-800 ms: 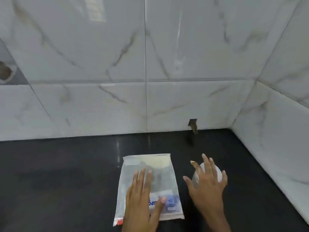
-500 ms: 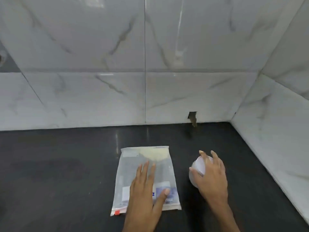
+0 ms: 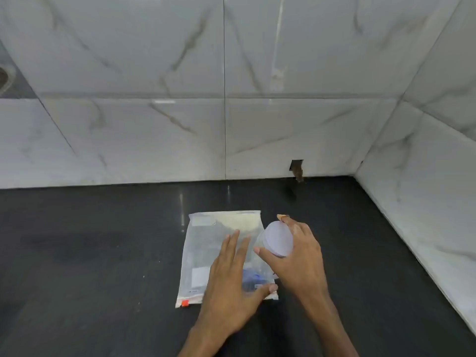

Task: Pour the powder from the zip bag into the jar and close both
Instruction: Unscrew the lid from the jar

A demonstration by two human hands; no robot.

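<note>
Our left hand lies flat and open on the clear plastic zip bag, its long axis running towards the black counter's back edge; our right hand grips the white-lidded jar at its right edge.

A clear zip bag lies flat on the dark table, its far end toward the tiled wall and holding pale powder. The left hand rests flat on the bag's near half, fingers spread, thumb at its near right corner. The right hand has its grip closed around a small jar with a white lid, tilted over the bag's right edge.
</note>
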